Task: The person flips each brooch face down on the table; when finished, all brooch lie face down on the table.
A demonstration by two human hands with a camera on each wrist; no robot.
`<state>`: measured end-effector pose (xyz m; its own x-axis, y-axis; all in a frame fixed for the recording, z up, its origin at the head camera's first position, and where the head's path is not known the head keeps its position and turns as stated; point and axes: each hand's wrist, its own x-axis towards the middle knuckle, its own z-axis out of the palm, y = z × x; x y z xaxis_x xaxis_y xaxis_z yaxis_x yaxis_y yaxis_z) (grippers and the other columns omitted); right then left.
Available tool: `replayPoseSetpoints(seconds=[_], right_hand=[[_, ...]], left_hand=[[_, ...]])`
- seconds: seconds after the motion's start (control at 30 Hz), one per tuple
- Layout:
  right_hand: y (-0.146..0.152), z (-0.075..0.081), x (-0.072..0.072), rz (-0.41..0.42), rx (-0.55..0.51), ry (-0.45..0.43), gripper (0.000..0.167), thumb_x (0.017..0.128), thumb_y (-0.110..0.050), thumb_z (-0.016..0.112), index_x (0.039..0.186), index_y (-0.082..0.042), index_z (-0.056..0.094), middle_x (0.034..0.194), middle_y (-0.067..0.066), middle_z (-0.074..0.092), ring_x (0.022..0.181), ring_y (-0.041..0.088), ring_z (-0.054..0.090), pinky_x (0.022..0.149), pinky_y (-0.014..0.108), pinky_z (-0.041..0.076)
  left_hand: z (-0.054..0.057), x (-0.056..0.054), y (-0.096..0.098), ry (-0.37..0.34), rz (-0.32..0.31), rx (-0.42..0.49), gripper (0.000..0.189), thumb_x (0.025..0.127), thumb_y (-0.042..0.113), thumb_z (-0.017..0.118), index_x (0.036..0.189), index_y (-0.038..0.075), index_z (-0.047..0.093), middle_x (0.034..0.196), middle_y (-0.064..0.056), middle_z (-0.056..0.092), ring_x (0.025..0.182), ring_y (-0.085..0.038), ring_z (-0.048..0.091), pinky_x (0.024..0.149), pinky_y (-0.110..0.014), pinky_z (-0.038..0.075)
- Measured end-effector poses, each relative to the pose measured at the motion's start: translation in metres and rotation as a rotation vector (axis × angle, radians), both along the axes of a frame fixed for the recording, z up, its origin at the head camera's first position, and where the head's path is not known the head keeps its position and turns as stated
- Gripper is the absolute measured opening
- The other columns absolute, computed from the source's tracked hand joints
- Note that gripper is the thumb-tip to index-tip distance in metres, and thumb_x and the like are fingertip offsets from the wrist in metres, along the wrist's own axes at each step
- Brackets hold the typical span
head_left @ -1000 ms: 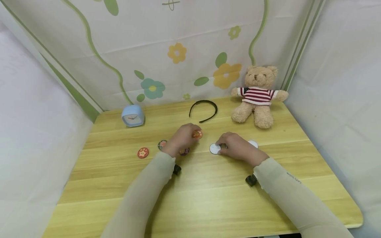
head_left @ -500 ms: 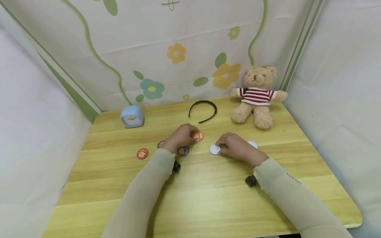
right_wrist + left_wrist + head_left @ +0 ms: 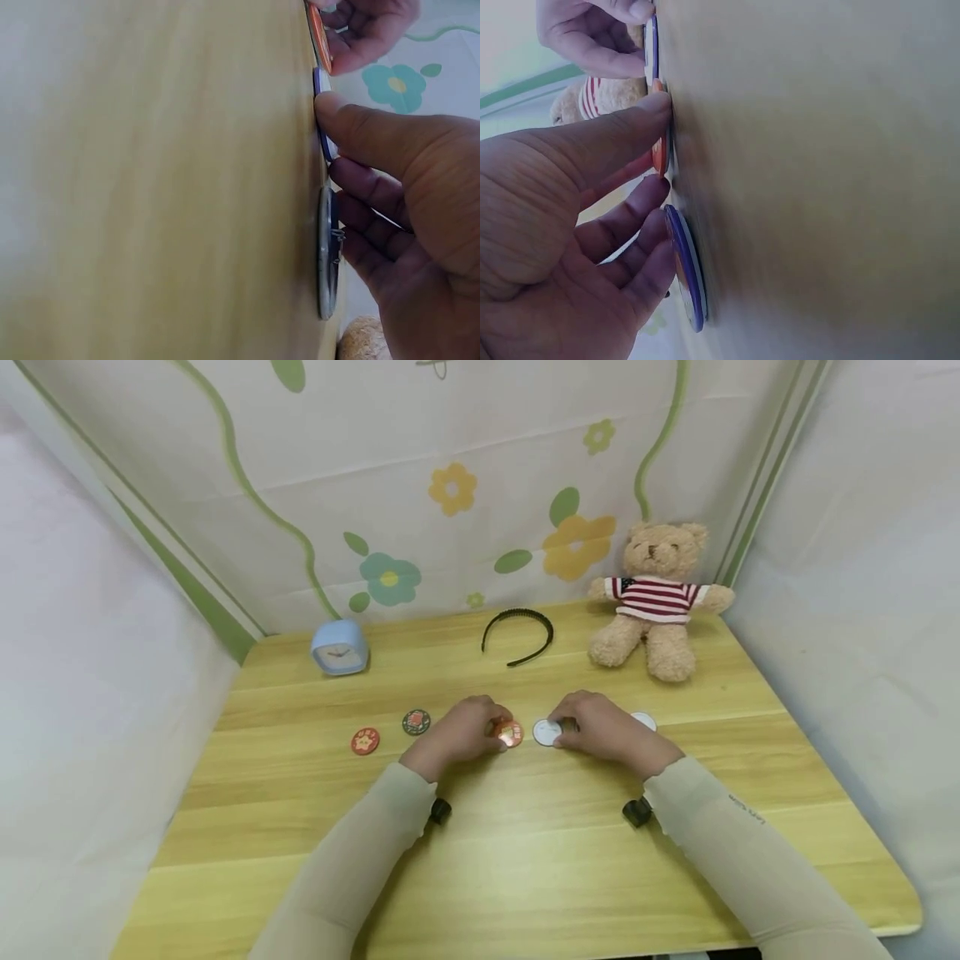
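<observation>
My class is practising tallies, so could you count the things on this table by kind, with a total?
Round badges: 6 (red badge, dark green badge, orange badge, purple-rimmed badge seen only from the left wrist, two white badges)
Alarm clock: 1
Headband: 1
Teddy bear: 1
Total: 9

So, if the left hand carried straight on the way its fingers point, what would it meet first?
Most likely the white disc pinched by the right hand, ahead of the orange badge that the left hand holds. The remaining gap is hard to judge.
</observation>
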<state>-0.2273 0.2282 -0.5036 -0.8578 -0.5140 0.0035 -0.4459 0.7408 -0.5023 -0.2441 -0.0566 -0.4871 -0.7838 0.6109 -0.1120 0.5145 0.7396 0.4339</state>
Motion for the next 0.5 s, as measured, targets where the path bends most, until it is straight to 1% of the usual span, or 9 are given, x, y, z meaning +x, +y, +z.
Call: replayPoseSetpoints(seconds=[0.13,0.23,0.33,0.5], right_hand=[[-0.007,0.0,0.0,-0.012,-0.018,-0.009,0.041,0.094,-0.032,0.089,0.127,-0.013,0.077,0.129,0.004,0.074,0.126,0.028,0.065,0.111,0.051,0.052],[-0.021,0.001,0.0,0.012,-0.019,0.009,0.042,0.093,-0.033,0.089,0.127,-0.013,0.076,0.129,0.003,0.074,0.128,0.027,0.062,0.112,0.049,0.052],[-0.038,0.001,-0.001,0.043,-0.009,0.034,0.04,0.093,-0.032,0.089,0.127,-0.014,0.077,0.128,0.001,0.075,0.127,0.026,0.061,0.112,0.048,0.052],[-0.061,-0.001,-0.004,0.08,0.009,0.086,0.028,0.095,-0.028,0.087,0.119,-0.015,0.08,0.121,-0.001,0.078,0.119,0.023,0.064,0.11,0.045,0.053]], left_hand=[[-0.001,0.002,-0.001,0.033,0.001,0.001,0.04,0.097,0.028,0.087,0.133,0.014,0.077,0.121,-0.003,0.075,0.122,-0.026,0.063,0.112,-0.044,0.051],[-0.002,0.001,-0.001,0.031,0.007,0.008,0.038,0.096,0.027,0.087,0.13,0.013,0.078,0.125,-0.003,0.076,0.124,-0.026,0.064,0.114,-0.044,0.051],[-0.003,0.001,-0.002,0.032,0.012,0.016,0.037,0.095,0.025,0.089,0.128,0.012,0.078,0.123,-0.001,0.077,0.119,-0.023,0.065,0.11,-0.043,0.053],[-0.002,0.0,-0.002,0.04,0.016,0.025,0.035,0.095,0.028,0.089,0.124,0.013,0.077,0.112,0.002,0.075,0.104,-0.019,0.063,0.1,-0.039,0.055]])
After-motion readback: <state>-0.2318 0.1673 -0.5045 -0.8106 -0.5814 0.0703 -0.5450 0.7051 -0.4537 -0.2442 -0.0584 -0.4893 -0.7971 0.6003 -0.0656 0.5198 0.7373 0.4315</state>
